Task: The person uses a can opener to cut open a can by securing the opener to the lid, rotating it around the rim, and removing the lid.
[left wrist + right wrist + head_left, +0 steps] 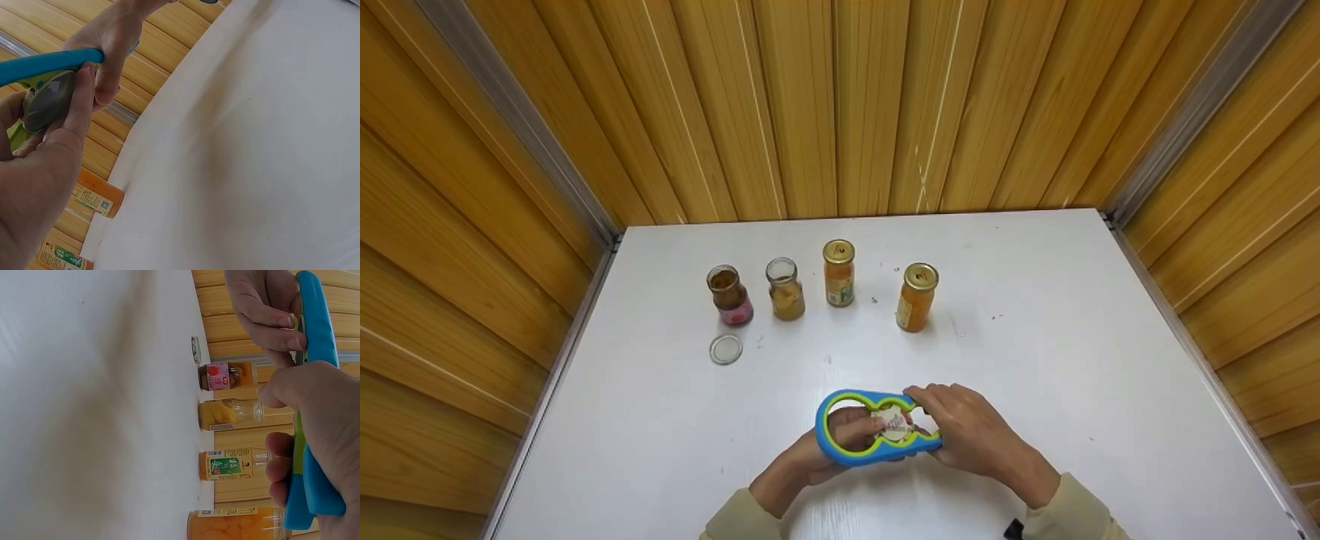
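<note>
My right hand (971, 427) grips one end of a blue and lime-green jar opener (829, 442), a flat tool with several round openings. My left hand (851, 431) is at its other end, thumb over a pale printed jar lid (895, 424) that sits in a middle opening. Fingers of that hand support the lid from below, and in the left wrist view the lid (49, 101) shows grey between them. Both hands hold the tool above the table's near part. Seen from the right wrist, my right fingers (278, 469) curl round the handle.
Two uncapped jars, one with a pink label (735, 309) and one with yellow contents (788, 301), stand at left. Two gold-lidded jars, one in the middle (840, 281) and one farther right (915, 304), are capped. A loose lid (726, 349) lies on the white table (1072, 360).
</note>
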Demonstrator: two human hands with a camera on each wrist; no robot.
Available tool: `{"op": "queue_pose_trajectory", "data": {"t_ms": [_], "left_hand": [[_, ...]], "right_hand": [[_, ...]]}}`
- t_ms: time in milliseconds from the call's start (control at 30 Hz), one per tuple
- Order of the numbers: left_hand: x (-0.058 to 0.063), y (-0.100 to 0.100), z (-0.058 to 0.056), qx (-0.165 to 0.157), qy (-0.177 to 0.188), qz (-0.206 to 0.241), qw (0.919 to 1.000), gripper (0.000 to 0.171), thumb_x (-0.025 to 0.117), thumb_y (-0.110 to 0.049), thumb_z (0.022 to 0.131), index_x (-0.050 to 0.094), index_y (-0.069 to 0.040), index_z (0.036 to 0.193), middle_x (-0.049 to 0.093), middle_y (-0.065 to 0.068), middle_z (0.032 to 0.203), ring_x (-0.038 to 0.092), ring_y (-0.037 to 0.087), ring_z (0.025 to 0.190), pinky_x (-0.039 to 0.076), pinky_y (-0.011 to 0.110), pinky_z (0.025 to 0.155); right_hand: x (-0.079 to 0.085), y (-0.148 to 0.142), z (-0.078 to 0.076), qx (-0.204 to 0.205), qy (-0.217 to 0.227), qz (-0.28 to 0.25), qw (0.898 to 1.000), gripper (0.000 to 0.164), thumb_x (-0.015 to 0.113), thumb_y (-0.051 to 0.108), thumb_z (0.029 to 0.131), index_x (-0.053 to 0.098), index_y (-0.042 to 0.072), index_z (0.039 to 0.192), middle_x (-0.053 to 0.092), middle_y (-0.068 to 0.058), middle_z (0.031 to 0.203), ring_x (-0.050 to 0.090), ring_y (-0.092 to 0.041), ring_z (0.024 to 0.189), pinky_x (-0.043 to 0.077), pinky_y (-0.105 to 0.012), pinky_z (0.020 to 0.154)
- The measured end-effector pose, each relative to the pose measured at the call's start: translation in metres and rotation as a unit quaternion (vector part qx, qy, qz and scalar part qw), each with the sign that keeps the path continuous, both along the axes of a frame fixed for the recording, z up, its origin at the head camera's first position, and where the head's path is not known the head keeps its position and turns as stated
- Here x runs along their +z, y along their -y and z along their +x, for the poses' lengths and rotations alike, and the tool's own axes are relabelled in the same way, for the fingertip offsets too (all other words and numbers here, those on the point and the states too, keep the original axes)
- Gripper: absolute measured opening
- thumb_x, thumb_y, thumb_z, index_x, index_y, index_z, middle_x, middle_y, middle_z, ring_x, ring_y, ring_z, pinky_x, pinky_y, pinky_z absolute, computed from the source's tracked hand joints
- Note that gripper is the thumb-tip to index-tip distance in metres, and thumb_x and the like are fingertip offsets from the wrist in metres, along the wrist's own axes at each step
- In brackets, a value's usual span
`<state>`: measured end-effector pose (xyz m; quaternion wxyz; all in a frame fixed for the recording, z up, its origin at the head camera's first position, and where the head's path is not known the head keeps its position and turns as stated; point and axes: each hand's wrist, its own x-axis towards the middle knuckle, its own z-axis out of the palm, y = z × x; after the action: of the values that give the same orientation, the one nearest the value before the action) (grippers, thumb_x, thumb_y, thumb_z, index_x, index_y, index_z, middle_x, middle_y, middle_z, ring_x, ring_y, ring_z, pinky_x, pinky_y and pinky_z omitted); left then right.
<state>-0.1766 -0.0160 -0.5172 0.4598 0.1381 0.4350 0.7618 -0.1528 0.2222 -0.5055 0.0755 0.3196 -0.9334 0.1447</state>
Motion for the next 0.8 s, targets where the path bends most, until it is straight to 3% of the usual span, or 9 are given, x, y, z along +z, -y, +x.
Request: {"op": "queue_pose_trajectory", "data": {"t_ms": [300, 800], "left_hand": [[-0.0006, 0.0008, 0.0004, -0.007, -0.014, 0.002, 0.9999, 0.044, 0.048, -0.026, 0.095, 0.047, 0.001, 0.130, 0.056, 0.020, 0.122, 0.058, 0.028, 0.106, 0.045, 0.039, 0.093], [0.0025, 0.0037, 0.0010, -0.009, -0.007, 0.009, 0.9999, 0.045, 0.048, -0.017, 0.093, 0.043, -0.001, 0.135, 0.053, 0.021, 0.126, 0.056, 0.029, 0.109, 0.045, 0.037, 0.092]], "right_hand": [[-0.0004, 0.0016, -0.0003, 0.000, 0.010, -0.001, 1.000, 0.071, 0.073, 0.049, 0.073, 0.045, 0.018, 0.130, 0.057, 0.008, 0.094, 0.052, -0.005, 0.079, 0.048, -0.029, 0.068], [-0.0027, 0.0027, 0.0004, 0.009, -0.006, -0.009, 1.000, 0.072, 0.071, 0.050, 0.075, 0.044, 0.017, 0.133, 0.058, 0.006, 0.097, 0.052, -0.006, 0.082, 0.048, -0.030, 0.070]]}}
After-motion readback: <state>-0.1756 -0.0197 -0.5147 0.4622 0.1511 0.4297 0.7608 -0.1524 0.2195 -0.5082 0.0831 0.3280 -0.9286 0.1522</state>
